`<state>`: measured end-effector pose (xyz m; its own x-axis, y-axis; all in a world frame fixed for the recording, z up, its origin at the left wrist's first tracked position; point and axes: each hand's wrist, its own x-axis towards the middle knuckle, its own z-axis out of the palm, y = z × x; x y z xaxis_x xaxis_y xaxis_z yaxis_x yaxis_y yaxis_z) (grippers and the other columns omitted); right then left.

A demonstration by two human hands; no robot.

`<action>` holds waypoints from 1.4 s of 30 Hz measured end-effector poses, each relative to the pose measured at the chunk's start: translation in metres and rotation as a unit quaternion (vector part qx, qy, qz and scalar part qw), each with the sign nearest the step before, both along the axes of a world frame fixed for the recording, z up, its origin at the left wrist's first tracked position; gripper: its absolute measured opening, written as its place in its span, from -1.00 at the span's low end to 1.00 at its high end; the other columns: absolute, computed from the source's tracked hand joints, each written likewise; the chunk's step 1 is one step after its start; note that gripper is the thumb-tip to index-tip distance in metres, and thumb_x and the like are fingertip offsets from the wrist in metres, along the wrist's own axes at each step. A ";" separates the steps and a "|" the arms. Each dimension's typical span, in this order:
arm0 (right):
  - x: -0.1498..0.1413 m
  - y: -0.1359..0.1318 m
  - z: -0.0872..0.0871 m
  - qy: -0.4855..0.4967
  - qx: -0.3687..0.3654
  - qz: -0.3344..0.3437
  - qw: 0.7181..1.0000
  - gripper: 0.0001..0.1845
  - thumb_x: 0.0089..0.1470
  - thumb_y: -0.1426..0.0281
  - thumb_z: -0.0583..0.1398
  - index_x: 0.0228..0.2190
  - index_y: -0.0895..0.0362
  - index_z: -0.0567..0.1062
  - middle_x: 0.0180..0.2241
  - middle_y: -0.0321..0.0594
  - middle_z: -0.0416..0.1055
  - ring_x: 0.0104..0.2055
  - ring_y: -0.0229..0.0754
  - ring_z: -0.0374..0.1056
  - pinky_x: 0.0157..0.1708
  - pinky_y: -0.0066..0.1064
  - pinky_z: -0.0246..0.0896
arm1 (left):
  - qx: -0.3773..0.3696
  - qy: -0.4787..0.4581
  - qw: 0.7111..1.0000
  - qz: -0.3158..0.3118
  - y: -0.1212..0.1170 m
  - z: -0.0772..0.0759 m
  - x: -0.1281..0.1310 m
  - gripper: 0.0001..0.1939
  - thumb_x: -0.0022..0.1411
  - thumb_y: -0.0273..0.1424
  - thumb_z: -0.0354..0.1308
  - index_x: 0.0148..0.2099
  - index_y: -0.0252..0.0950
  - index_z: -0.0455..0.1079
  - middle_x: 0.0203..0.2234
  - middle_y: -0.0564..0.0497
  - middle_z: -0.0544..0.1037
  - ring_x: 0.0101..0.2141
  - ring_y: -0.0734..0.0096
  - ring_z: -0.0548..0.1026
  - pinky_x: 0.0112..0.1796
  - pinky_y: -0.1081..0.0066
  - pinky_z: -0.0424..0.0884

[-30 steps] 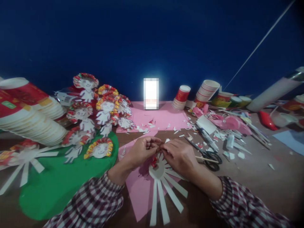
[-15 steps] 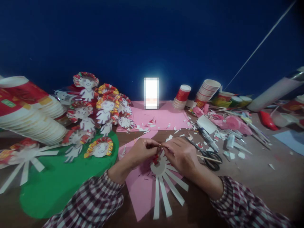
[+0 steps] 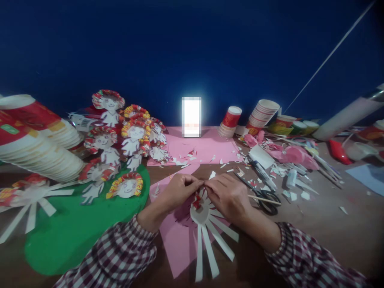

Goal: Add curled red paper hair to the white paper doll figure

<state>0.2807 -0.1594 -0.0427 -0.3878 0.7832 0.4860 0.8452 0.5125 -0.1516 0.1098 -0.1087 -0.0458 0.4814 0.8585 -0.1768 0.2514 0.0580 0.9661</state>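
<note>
1. A slight swing rightward over the last second: the round white paper base with fanned strips (image 3: 201, 215) was over the pink paper sheet (image 3: 179, 256).
2. The left hand (image 3: 177, 195) and right hand (image 3: 229, 196) pinched tight, fingertips meeting, apparently on one upper strip, mostly hidden.
3. So the fingerwork seemed fixed there; lower strips stayed straight.

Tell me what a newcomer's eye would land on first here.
Probably the glowing white rectangle, back centre against the dark blue backdrop. Next, the red-and-yellow-frilled paper figures, clustered left of centre. Then, front and centre, the fanned white paper cutout, with the left hand and right hand meeting at its far side.
</note>
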 end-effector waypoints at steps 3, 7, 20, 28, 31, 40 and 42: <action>0.000 0.000 -0.002 0.006 -0.008 -0.006 1.000 -0.86 0.14 0.46 0.07 -0.36 0.14 0.44 -0.41 -0.19 0.43 -0.29 -0.20 0.31 -0.23 -0.39 0.17 | -0.013 -0.005 1.000 0.005 0.000 -0.001 0.000 -0.73 0.10 -0.27 0.13 -0.49 -0.37 0.45 -0.64 0.07 0.41 -0.58 0.56 0.28 -0.53 0.53 0.17; 0.000 0.001 -0.005 0.009 -0.019 -0.013 1.000 -0.85 0.17 0.42 0.06 -0.31 0.13 0.44 -0.41 -0.18 0.44 -0.29 -0.20 0.33 -0.23 -0.40 0.16 | -0.013 -0.019 1.000 0.007 0.001 -0.006 -0.001 -0.75 0.09 -0.27 0.15 -0.39 -0.37 0.51 -0.54 0.01 0.51 -0.50 0.49 0.38 -0.46 0.52 0.26; 0.000 0.001 -0.005 0.025 -0.020 -0.019 0.999 -0.85 0.15 0.40 0.08 -0.32 0.14 0.44 -0.42 -0.19 0.43 -0.30 -0.19 0.33 -0.25 -0.40 0.15 | -0.058 -0.067 0.996 0.003 0.001 -0.004 -0.001 -0.79 0.02 -0.39 0.21 -0.28 -0.39 0.52 -0.50 -0.02 0.54 -0.52 0.51 0.41 -0.47 0.52 0.33; 0.000 0.001 -0.004 0.023 -0.018 -0.007 1.000 -0.85 0.14 0.42 0.07 -0.37 0.13 0.45 -0.41 -0.19 0.43 -0.28 -0.21 0.32 -0.23 -0.40 0.18 | -0.107 -0.097 0.989 0.011 0.001 -0.004 0.000 -0.72 0.00 -0.39 0.26 -0.22 -0.42 0.44 -0.46 -0.04 0.52 -0.49 0.52 0.43 -0.45 0.51 0.34; 0.000 0.001 -0.003 0.026 -0.019 -0.002 0.999 -0.84 0.14 0.44 0.08 -0.38 0.14 0.46 -0.42 -0.18 0.43 -0.29 -0.21 0.32 -0.24 -0.40 0.18 | -0.107 -0.103 0.989 0.019 0.001 -0.004 0.000 -0.65 -0.02 -0.39 0.28 -0.16 -0.42 0.38 -0.48 -0.01 0.51 -0.48 0.52 0.44 -0.44 0.51 0.34; 0.000 0.001 0.000 0.027 0.005 0.002 1.000 -0.85 0.13 0.46 0.08 -0.40 0.16 0.45 -0.42 -0.21 0.42 -0.33 -0.22 0.28 -0.29 -0.40 0.17 | -0.113 -0.123 0.986 -0.019 -0.001 -0.006 0.000 -0.71 0.12 -0.22 0.16 -0.30 -0.39 0.46 -0.57 0.03 0.45 -0.61 0.55 0.36 -0.54 0.49 0.31; 0.000 0.001 0.000 0.029 0.005 0.000 1.000 -0.85 0.13 0.47 0.08 -0.41 0.16 0.44 -0.42 -0.21 0.42 -0.33 -0.22 0.28 -0.29 -0.40 0.17 | -0.096 -0.116 0.988 -0.027 -0.001 -0.006 0.000 -0.71 0.12 -0.22 0.15 -0.38 -0.39 0.46 -0.60 0.04 0.43 -0.61 0.55 0.35 -0.55 0.51 0.29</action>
<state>0.2805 -0.1582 -0.0425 -0.3587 0.7778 0.5161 0.8348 0.5147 -0.1956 0.1093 -0.1093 -0.0521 0.5716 0.7921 -0.2142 0.0323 0.2391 0.9705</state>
